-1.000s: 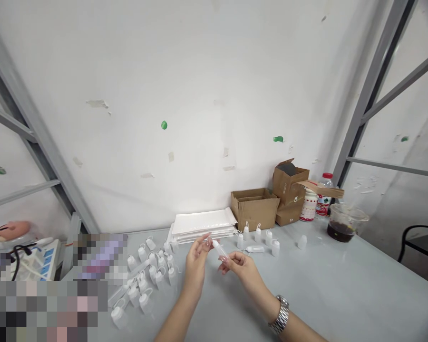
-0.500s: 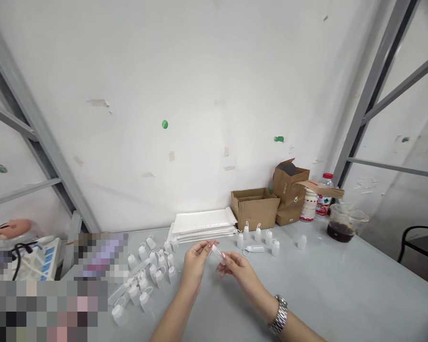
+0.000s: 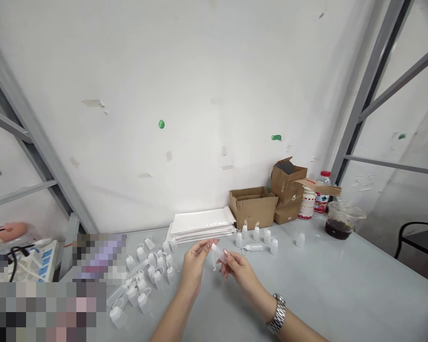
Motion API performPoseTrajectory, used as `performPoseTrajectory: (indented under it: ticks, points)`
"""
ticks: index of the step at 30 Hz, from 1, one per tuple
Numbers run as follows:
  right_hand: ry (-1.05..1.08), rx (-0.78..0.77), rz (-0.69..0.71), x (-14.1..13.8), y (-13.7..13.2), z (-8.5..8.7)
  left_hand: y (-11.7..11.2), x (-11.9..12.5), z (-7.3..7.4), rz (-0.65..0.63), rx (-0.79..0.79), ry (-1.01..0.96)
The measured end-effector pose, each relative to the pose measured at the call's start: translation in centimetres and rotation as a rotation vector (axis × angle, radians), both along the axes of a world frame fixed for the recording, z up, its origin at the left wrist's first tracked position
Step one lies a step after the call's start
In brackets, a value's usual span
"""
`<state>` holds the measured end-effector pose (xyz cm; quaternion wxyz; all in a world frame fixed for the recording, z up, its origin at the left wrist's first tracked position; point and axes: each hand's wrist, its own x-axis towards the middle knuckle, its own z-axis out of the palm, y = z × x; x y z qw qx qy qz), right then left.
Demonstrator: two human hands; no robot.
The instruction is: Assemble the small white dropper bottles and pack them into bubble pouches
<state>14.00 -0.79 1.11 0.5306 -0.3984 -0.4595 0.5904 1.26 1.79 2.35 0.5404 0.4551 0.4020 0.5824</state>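
Note:
Between my two hands a small translucent plastic squeeze bottle [image 3: 218, 253] is held tilted above the table. My left hand [image 3: 197, 262] pinches its white top end with thumb and forefinger. The bottle's lower body is in the fingers of my right hand [image 3: 236, 266], and a thin cap strap hangs below the top. To the left stands a cluster of similar small bottles [image 3: 142, 299], several with looped cap straps, some lying down. Right of my hands, several more upright bottles [image 3: 273, 246] stand near one lying bottle [image 3: 253, 248].
White padded envelopes [image 3: 203, 223] are stacked against the wall, beside an open cardboard box [image 3: 257, 212] and a brown paper bag [image 3: 288, 194]. A plastic bowl of dark liquid [image 3: 338, 228] and a red-capped bottle [image 3: 321, 197] stand at the right. A lone bottle [image 3: 300, 240] sits nearby.
The bottle in my hands has turned slightly, and its cap strap now hangs down in view. Both hands stay close to the same place; the camera view has shifted a little.

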Motion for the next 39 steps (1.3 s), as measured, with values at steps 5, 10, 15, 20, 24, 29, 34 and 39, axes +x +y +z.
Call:
performPoseTrajectory:
  ticks: [5,10,15,20,24,29,34,39]
  points:
    - [-0.08,0.122,-0.158,0.5,-0.2,0.7,-0.5,0.3,0.2,0.102,0.03,-0.027]
    - [-0.097,0.125,-0.191,0.8,-0.1,1.0,-1.1,0.6,0.1,0.189,0.157,0.14]
    - [-0.041,0.127,-0.185,0.8,-0.1,0.9,-1.4,0.8,-0.1,0.226,0.273,0.374]
    - [-0.003,0.116,-0.16,0.7,-0.3,0.8,-1.7,0.9,-0.3,0.25,0.27,0.391]
    - [-0.033,0.118,-0.181,0.5,-0.5,0.9,-1.8,1.1,-0.5,0.246,0.26,0.381]
    - [-0.087,0.147,-0.209,0.2,-0.9,0.7,-1.8,1.2,-0.6,0.282,0.224,0.366]
    - [-0.19,0.193,-0.255,-0.1,-1.2,0.0,-1.7,1.4,-0.9,0.254,0.187,0.293]
    - [-0.252,0.221,-0.277,-0.2,-1.2,-0.3,-1.8,1.8,-1.0,0.2,0.11,0.144]
